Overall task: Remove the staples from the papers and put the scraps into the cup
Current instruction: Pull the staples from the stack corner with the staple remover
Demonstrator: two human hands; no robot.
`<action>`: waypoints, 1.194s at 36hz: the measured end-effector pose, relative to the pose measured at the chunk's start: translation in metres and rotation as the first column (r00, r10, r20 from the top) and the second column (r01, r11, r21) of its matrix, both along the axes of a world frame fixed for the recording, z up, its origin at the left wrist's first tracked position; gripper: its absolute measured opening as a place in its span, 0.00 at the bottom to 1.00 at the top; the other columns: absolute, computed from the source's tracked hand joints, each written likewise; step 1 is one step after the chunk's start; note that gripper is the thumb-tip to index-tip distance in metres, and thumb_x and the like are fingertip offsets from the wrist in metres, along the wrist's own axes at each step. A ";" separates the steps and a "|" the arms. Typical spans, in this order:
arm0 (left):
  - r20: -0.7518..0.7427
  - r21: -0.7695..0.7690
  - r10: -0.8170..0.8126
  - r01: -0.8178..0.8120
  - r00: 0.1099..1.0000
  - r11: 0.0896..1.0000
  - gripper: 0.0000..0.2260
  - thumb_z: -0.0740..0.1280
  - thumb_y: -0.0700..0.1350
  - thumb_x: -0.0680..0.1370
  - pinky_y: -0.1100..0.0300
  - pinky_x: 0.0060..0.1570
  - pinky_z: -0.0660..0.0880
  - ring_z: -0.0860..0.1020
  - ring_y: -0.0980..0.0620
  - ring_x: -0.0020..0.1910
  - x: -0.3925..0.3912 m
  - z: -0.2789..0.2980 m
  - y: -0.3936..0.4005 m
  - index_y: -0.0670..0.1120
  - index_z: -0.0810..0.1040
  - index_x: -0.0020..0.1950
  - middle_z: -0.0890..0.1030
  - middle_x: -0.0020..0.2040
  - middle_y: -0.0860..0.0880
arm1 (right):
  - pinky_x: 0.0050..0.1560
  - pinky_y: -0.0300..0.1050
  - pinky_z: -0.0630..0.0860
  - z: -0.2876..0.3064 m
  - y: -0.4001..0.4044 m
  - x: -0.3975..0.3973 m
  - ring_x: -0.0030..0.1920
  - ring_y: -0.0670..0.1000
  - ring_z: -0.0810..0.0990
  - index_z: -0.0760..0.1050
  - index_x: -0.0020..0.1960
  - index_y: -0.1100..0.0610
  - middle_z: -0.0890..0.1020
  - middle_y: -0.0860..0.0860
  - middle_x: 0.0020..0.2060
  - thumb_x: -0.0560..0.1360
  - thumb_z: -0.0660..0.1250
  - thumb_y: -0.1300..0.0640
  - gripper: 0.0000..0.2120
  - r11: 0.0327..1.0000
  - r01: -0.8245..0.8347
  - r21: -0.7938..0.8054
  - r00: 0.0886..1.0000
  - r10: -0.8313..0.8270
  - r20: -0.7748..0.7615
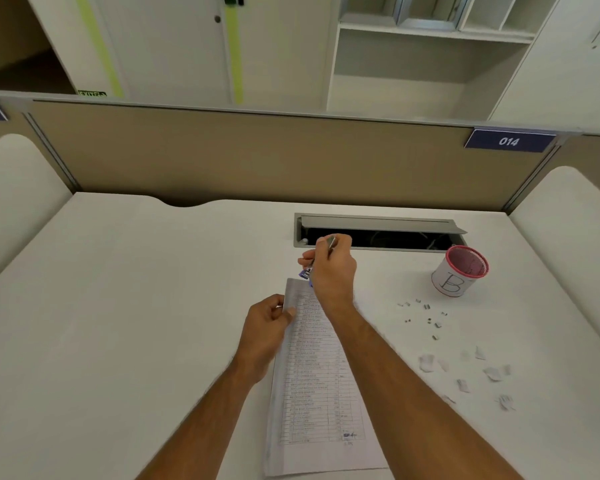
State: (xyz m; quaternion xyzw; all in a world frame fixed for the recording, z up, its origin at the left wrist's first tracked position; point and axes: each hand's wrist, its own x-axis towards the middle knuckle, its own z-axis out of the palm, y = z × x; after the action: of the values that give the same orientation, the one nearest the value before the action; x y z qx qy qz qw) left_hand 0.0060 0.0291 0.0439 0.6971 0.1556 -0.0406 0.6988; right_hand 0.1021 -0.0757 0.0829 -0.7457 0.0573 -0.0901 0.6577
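The papers (317, 375) are lying on the desk (136, 306) at the 6 o'clock side of the view, a printed table facing up. The left hand (269, 322) is resting on their left edge near the top, its grip closed on that edge with the thumb lying over the sheet. The right hand (331, 268) is hovering at the papers' top corner, toward 12 o'clock from the left hand, its grip clamped on a remover (317, 259), a slim metal tool with a purple tip that is pointing down at the corner. Whether the tip is touching the sheet cannot be told.

The cup (459, 271) is standing at 2 o'clock from the papers, well apart from them, tilted in the wide view, white with a red rim and a letter B on its wall. Its inside is showing pinkish; any contents cannot be made out. Between the cup and the papers, staples (426, 318) are lying loose on the desk, and at 4 o'clock, scraps (465, 372) of torn paper are lying scattered. A cable tray (378, 233) is sitting open at 12 o'clock, dark inside.
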 end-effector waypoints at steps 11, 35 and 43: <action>0.018 0.038 -0.001 0.000 1.000 0.999 0.12 0.68 0.47 0.81 0.45 0.53 0.83 0.86 0.47 0.48 -0.012 0.011 -0.004 0.49 0.73 0.63 0.86 0.52 0.47 | 0.35 0.34 0.76 -0.007 0.007 -0.014 0.36 0.45 0.81 0.70 0.54 0.55 0.81 0.48 0.37 0.84 0.57 0.51 0.09 0.950 -0.071 -0.304 0.997 0.063 -0.034; 0.025 0.079 -0.023 0.021 0.999 0.997 0.12 0.67 0.49 0.81 0.47 0.53 0.83 0.86 0.49 0.49 -0.022 0.016 -0.012 0.49 0.74 0.62 0.86 0.52 0.49 | 0.31 0.34 0.64 -0.007 0.008 -0.023 0.30 0.43 0.69 0.68 0.40 0.54 0.71 0.45 0.30 0.84 0.56 0.49 0.16 0.931 0.038 -0.363 0.997 -0.061 -0.052; 0.033 0.081 -0.024 0.022 0.999 0.996 0.14 0.68 0.50 0.80 0.53 0.52 0.83 0.85 0.52 0.49 -0.017 0.015 -0.016 0.53 0.71 0.64 0.86 0.53 0.51 | 0.32 0.36 0.65 -0.005 0.009 -0.027 0.32 0.43 0.71 0.70 0.41 0.57 0.72 0.46 0.31 0.84 0.55 0.47 0.18 0.936 0.034 -0.351 0.994 -0.069 -0.085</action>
State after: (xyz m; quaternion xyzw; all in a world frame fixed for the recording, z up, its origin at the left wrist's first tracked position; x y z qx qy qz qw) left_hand -0.0113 0.0136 0.0586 0.7270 0.1373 -0.0306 0.6720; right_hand 0.0755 -0.0665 0.0779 -0.8523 0.0914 -0.0801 0.5087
